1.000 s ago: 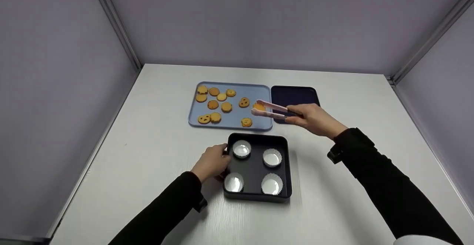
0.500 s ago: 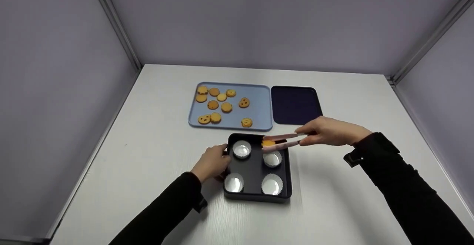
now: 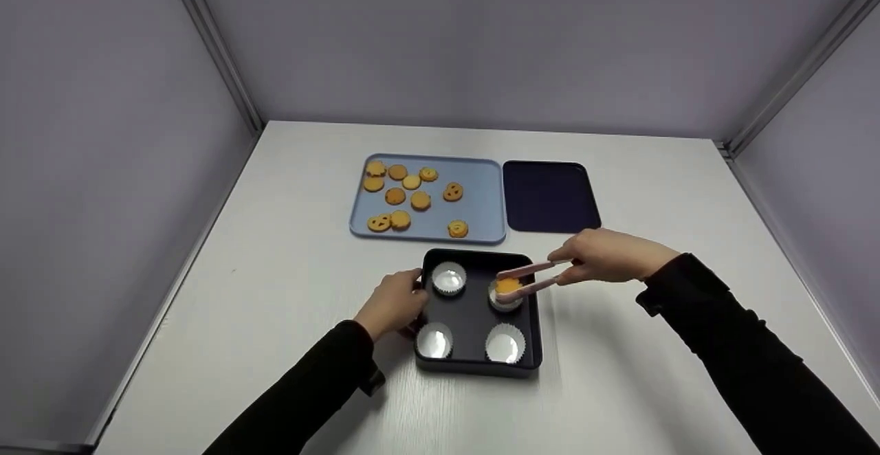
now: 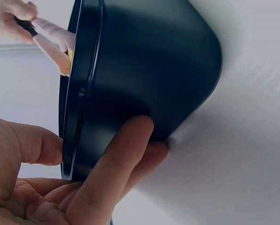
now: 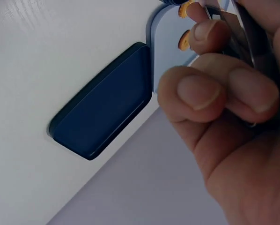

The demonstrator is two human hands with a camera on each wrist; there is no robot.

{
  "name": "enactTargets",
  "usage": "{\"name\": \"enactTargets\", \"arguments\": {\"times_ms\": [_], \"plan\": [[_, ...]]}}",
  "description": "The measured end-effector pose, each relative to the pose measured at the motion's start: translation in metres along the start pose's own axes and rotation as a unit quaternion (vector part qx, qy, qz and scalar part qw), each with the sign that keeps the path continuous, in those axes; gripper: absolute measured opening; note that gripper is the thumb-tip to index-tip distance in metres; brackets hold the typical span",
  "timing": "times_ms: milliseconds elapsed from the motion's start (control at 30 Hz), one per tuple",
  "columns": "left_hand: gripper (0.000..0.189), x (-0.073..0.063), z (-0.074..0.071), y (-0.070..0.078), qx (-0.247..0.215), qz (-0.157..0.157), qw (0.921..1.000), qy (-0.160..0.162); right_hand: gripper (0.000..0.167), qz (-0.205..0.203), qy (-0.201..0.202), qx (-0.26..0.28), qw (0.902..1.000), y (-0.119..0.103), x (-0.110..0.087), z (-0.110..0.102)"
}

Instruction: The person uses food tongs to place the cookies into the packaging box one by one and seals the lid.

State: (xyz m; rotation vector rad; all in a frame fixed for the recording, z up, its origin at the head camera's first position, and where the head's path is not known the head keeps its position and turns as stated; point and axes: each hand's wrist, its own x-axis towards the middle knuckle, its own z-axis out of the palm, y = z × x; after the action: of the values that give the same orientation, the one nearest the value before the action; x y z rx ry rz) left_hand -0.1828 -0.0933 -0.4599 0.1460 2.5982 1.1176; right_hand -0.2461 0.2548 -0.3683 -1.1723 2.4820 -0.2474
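Note:
My left hand grips the left wall of a dark square baking pan; in the left wrist view its thumb is at the rim and its fingers lie against the outer side. My right hand holds pink-tipped tongs, which pinch an orange-yellow cookie. That cookie overlaps the white paper cup at the pan's back right. Three more cups stand in the pan: back left, front left and front right.
Behind the pan lies a light blue tray with several cookies on it. A smaller dark navy tray sits to its right, beyond my right hand. Grey panels border the white table at the back and sides.
My right hand has brought the tongs and cookie from over the blue tray toward me, then down to the back-right cup. The left hand and pan have stayed put.

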Motion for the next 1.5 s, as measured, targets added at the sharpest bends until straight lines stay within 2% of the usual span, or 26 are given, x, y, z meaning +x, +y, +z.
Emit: {"name": "enactTargets", "arguments": {"times_ms": [333, 767, 900, 1100, 1233, 1367, 1500], "plan": [[0.059, 0.001, 0.001, 0.001, 0.004, 0.001, 1.0000, 0.000, 0.014, 0.008, -0.004, -0.029, 0.9995, -0.001, 0.004, 0.005], [0.058, 0.000, 0.001, 0.002, 0.001, 0.009, 1.0000, 0.003, 0.012, 0.031, -0.001, 0.040, 0.9987, -0.004, -0.001, -0.016], [0.058, -0.001, 0.001, 0.002, 0.003, 0.011, 0.9999, 0.001, 0.028, 0.039, 0.019, 0.042, 0.9982, -0.006, 0.002, -0.022], [0.058, -0.003, 0.000, 0.002, -0.005, 0.008, 0.9999, -0.005, 0.028, 0.049, 0.078, 0.018, 0.9956, -0.005, 0.016, -0.024], [0.057, -0.003, -0.001, 0.004, -0.010, 0.000, 0.9999, -0.005, 0.032, 0.081, 0.115, 0.016, 0.9899, -0.004, 0.031, -0.020], [0.057, -0.003, -0.001, 0.004, -0.004, -0.001, 1.0000, -0.004, 0.026, 0.114, 0.137, 0.015, 0.9838, -0.003, 0.049, -0.014], [0.059, -0.003, 0.000, 0.004, -0.003, -0.004, 1.0000, -0.001, 0.030, 0.139, 0.150, 0.011, 0.9789, -0.006, 0.064, -0.006]]}}
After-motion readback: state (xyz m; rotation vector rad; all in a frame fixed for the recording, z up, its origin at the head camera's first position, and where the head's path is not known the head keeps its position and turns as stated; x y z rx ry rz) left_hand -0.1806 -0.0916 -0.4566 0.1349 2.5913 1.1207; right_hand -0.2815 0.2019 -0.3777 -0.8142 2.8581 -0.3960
